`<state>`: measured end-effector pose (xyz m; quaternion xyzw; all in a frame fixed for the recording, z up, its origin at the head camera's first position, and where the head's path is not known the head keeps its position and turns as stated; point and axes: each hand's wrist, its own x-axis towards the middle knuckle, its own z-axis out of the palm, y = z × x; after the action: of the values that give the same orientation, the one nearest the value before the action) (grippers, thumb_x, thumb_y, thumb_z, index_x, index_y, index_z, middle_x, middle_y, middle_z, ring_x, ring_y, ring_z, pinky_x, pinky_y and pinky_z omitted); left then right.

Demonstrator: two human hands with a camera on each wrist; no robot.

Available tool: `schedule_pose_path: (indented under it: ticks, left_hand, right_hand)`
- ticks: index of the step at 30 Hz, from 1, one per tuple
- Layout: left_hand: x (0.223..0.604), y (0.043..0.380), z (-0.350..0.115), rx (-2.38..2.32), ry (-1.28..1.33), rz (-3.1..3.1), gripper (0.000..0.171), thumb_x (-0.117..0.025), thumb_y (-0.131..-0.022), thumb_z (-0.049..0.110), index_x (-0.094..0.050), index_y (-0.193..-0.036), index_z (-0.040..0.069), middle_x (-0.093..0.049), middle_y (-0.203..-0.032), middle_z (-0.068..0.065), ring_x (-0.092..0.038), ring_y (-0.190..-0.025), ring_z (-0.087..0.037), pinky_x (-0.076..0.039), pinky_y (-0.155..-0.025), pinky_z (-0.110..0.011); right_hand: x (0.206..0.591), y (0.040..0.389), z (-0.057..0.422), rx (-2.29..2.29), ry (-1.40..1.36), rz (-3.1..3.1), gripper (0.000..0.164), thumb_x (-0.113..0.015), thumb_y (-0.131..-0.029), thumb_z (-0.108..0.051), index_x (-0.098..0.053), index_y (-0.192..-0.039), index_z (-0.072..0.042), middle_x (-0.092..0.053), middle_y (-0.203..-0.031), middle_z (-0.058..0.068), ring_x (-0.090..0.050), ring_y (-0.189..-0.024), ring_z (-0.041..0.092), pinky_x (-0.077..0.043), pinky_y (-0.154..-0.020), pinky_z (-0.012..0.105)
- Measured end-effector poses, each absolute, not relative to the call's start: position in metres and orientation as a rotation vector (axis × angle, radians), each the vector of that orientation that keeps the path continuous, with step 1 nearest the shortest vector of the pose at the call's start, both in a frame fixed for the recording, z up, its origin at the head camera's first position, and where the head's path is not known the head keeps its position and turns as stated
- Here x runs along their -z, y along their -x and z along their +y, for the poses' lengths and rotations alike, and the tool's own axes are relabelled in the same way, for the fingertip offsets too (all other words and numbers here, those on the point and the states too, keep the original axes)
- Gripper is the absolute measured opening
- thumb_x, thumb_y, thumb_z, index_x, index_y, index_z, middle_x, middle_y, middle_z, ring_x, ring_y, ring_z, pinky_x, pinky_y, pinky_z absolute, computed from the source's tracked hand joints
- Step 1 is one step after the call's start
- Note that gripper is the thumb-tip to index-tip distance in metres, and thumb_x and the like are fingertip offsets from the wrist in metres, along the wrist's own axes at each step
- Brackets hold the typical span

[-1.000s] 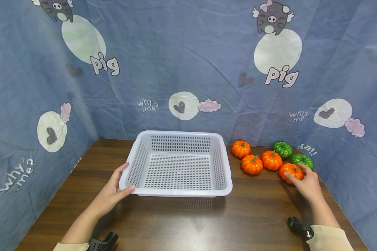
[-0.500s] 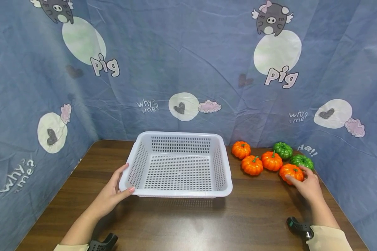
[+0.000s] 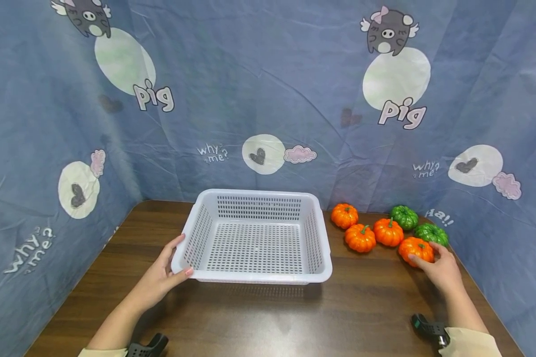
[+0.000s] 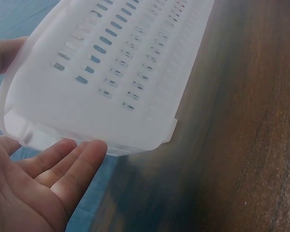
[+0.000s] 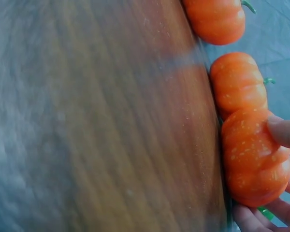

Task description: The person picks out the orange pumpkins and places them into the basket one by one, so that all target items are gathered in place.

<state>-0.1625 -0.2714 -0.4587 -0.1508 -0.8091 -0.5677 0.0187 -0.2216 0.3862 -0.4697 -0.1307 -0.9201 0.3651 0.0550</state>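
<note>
Orange pumpkin (image 3: 415,247) near table's (image 3: 357,307) right edge pinched by right hand (image 3: 444,270), fingers part-curled; basket (image 3: 261,277) corner gripped by left hand (image 3: 154,281), fingers half-spread, presumably for steadying.

Looks like curtained-off tabletop booth, kinda makeshift filming-setup vibe. Wrinkly blue cloth (image 3: 232,89) hung behind and down both sides, printed with cartoon pigs (image 3: 388,32) and "why me?" lettering (image 3: 213,152). Plain wood-grain table (image 3: 259,317) running right up to it. Black wrist gear (image 3: 430,328) too. Home or lab, can't tell.
</note>
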Motion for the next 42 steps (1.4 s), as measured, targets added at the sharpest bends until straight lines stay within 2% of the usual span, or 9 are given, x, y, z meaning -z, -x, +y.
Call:
schedule_pose_path:
  ticks: [5,13,18,20,23,28,31,38,42]
  left_hand:
    - [0.461,0.163,-0.272,1.775,0.466,-2.511,0.084,-0.067,-0.094,0.005,-0.012,-0.158,0.004,-0.032,-0.147,-0.034,-0.055,-0.119,-0.018,-0.052,-0.085,-0.02]
    - [0.457,0.162,-0.269,1.802,0.456,-2.5,0.086,-0.067,-0.094,0.004,-0.011,-0.158,0.005,-0.032,-0.149,-0.034,-0.049,-0.125,-0.043,-0.052,-0.085,-0.02]
    - [0.455,0.161,-0.27,1.805,0.443,-2.51,0.086,-0.067,-0.094,0.003,-0.01,-0.159,0.005,-0.031,-0.149,-0.034,-0.046,-0.125,-0.048,-0.052,-0.084,-0.02]
    - [0.454,0.161,-0.27,1.8,0.444,-2.511,0.086,-0.067,-0.094,0.003,-0.011,-0.158,0.005,-0.031,-0.148,-0.034,-0.047,-0.124,-0.047,-0.052,-0.084,-0.02]
    - [0.454,0.162,-0.271,1.789,0.455,-2.511,0.086,-0.067,-0.094,0.003,-0.011,-0.158,0.005,-0.031,-0.149,-0.034,-0.05,-0.124,-0.04,-0.052,-0.084,-0.02]
    - [0.455,0.163,-0.271,1.807,0.484,-2.489,0.085,-0.067,-0.094,0.003,-0.011,-0.158,0.004,-0.033,-0.147,-0.035,-0.055,-0.119,-0.011,-0.052,-0.085,-0.02]
    - [0.456,0.164,-0.271,1.818,0.495,-2.478,0.085,-0.066,-0.094,0.002,-0.011,-0.158,0.003,-0.034,-0.146,-0.035,-0.054,-0.116,-0.002,-0.052,-0.085,-0.02]
    - [0.457,0.163,-0.272,1.79,0.472,-2.499,0.084,-0.067,-0.094,0.003,-0.012,-0.158,0.004,-0.036,-0.146,-0.034,-0.054,-0.122,-0.026,-0.052,-0.085,-0.02]
    - [0.458,0.163,-0.272,1.803,0.485,-2.488,0.084,-0.067,-0.093,0.002,-0.012,-0.157,0.003,-0.036,-0.146,-0.035,-0.055,-0.121,-0.019,-0.052,-0.085,-0.02]
  right_hand:
    - [0.468,0.221,0.387,-1.102,0.428,-2.817,0.089,-0.07,-0.092,-0.04,-0.026,-0.147,0.015,-0.035,-0.142,0.043,-0.039,-0.128,0.054,-0.032,-0.106,0.062]
    - [0.468,0.219,0.389,-1.152,0.406,-2.812,0.09,-0.071,-0.092,-0.04,-0.025,-0.147,0.015,-0.035,-0.142,0.044,-0.041,-0.127,0.054,-0.037,-0.103,0.06]
    - [0.468,0.217,0.388,-1.134,0.368,-2.804,0.09,-0.072,-0.091,-0.041,-0.028,-0.145,0.016,-0.038,-0.14,0.044,-0.045,-0.123,0.055,-0.04,-0.098,0.059]
    - [0.467,0.217,0.388,-1.129,0.358,-2.799,0.09,-0.072,-0.091,-0.042,-0.029,-0.145,0.016,-0.039,-0.138,0.043,-0.046,-0.121,0.055,-0.042,-0.095,0.058]
    - [0.464,0.215,0.388,-1.117,0.342,-2.786,0.09,-0.074,-0.089,-0.041,-0.031,-0.144,0.015,-0.044,-0.134,0.042,-0.05,-0.117,0.053,-0.049,-0.085,0.04]
    - [0.458,0.212,0.387,-1.137,0.304,-2.773,0.088,-0.075,-0.089,-0.04,-0.033,-0.145,0.013,-0.046,-0.134,0.04,-0.051,-0.118,0.052,-0.04,-0.064,0.011]
    - [0.451,0.209,0.384,-1.166,0.286,-2.773,0.089,-0.075,-0.089,-0.041,-0.031,-0.146,0.013,-0.042,-0.139,0.041,-0.048,-0.122,0.054,-0.038,-0.064,0.007]
    - [0.436,0.203,0.375,-1.179,0.259,-2.766,0.088,-0.074,-0.09,-0.042,-0.033,-0.147,0.01,-0.04,-0.143,0.038,-0.048,-0.123,0.054,-0.04,-0.062,0.008]
    - [0.43,0.201,0.37,-1.163,0.248,-2.773,0.087,-0.073,-0.09,-0.043,-0.033,-0.148,0.01,-0.044,-0.139,0.04,-0.051,-0.121,0.053,-0.043,-0.062,0.01]
